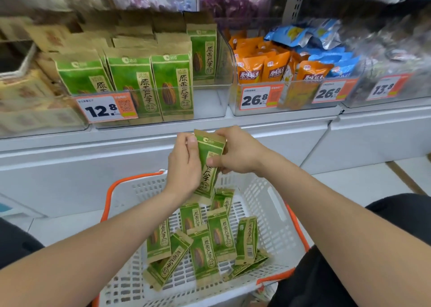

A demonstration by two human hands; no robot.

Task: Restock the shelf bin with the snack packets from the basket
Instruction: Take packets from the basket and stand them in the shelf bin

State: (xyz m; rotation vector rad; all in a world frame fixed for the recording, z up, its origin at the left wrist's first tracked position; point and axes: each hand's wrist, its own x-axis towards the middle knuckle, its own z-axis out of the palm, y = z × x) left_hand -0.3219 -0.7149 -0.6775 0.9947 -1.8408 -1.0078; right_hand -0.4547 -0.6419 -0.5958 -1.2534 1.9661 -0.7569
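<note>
Nearest, the white basket (268, 201) with its orange rim sits between the person's knees, and about ten loose packets (220, 234) lie in it at all angles, some face up, one on its edge. Above the basket's far end both hands hold one green packet (208, 164). The left hand (184, 166) grips its left edge with the thumb laid on the front near the top, and the right hand (240, 152) pinches the right side with the thumb across the middle. The packet's long axis runs nearly upright, its top tipped a little away and leftward, printed face toward the camera. It reads 原香瓜子 down the front, with a small round logo and what looks like 洽洽 at the top. The clear shelf bin (210, 103) lies beyond and higher. Its matching packets stand upright, faces forward, and the front row leaves a gap at the right end, almost straight above the held packet. So the move is mostly a lift up and forward with little turning, and the two hands seem about equally near. An orange-edged tag (106, 108) on the bin reads 12.8. Farther right, orange pouches (261, 68) read 原味板栗, with tags of 26.8 (260, 97), 26.8 (331, 92) and 13.8 (384, 87). The blue packs (303, 33) behind are too blurred to read.
</note>
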